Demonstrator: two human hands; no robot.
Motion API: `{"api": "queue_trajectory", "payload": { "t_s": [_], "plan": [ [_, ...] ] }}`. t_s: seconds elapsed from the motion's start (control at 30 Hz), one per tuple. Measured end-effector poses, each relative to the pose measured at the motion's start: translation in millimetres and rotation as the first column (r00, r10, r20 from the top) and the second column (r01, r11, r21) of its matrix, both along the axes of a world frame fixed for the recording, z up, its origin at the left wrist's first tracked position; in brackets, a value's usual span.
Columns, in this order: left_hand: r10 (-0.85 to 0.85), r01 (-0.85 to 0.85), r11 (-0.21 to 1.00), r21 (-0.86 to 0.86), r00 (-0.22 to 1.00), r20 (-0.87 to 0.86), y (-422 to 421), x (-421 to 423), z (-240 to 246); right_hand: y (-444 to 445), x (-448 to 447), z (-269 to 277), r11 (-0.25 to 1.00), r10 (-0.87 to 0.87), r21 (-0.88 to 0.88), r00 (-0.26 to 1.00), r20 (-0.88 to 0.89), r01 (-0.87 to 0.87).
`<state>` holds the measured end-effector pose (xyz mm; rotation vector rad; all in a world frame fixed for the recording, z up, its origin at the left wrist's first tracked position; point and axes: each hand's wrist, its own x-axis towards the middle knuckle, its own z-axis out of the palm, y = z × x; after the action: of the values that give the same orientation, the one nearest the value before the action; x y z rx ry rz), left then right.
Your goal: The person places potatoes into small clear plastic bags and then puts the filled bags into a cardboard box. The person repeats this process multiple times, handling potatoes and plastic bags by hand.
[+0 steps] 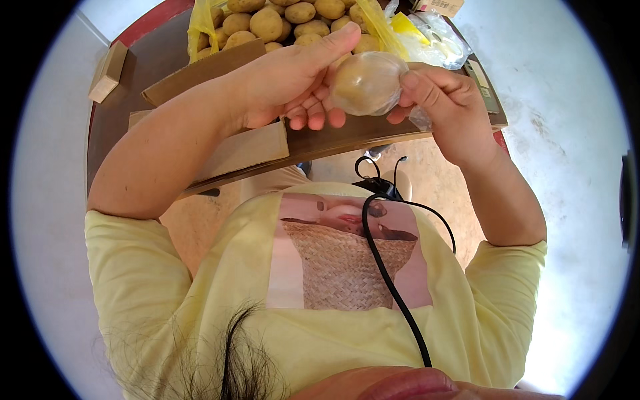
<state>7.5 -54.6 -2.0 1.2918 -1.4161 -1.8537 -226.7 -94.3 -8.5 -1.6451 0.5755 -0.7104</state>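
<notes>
A potato wrapped in clear plastic (pixel 369 84) is held up over the table's near edge. My right hand (pixel 445 102) pinches the gathered plastic at the potato's side, and a loose end of the film hangs below the fingers. My left hand (pixel 305 80) lies against the other side of the potato, palm turned up, thumb raised and fingers apart; it does not close round it. Just behind both hands, bare potatoes (pixel 266 25) fill a yellow plastic bag (pixel 201 30).
Cardboard pieces (pixel 250 150) lie under my left forearm on the brown table (pixel 150 55). A small box (pixel 108 72) stands at the far left. Clear plastic bags (pixel 440 42) and a flat device (pixel 485 87), perhaps a scale, are at the right. A black cable (pixel 387 270) hangs over my shirt.
</notes>
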Motion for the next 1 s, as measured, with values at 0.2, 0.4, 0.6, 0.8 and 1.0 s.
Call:
{"api": "queue_trajectory", "payload": {
  "t_s": [0.2, 0.4, 0.6, 0.8, 1.0],
  "plan": [
    [0.157, -0.179, 0.603, -0.777, 0.982, -0.104, 1.9, -13.4, -29.8, 1.8, 6.5, -4.7, 0.950, -0.121, 0.297, 0.990, 0.071, 0.094],
    [0.205, -0.209, 0.898, -0.388, 0.977, -0.054, 0.0, -4.1, -6.7, -7.0, -0.8, -7.8, 0.969, -0.081, -0.249, 0.931, -0.357, -0.011],
    [0.120, -0.127, 0.972, -0.197, 0.992, -0.050, 6.2, -4.9, 8.3, 1.3, 4.9, -4.4, 0.968, 0.002, 0.247, 0.974, -0.225, 0.055],
    [0.091, -0.001, 0.705, -0.709, 0.992, 0.089, 5.8, -5.5, -19.8, 3.6, 6.2, -0.8, 0.907, 0.067, 0.419, 0.994, -0.089, -0.023],
    [0.128, 0.239, 0.631, -0.738, 0.906, 0.403, 1.3, -11.0, -12.6, 1.9, 5.0, -2.3, 0.884, 0.173, 0.457, 0.978, -0.116, -0.102]
  ]
}}
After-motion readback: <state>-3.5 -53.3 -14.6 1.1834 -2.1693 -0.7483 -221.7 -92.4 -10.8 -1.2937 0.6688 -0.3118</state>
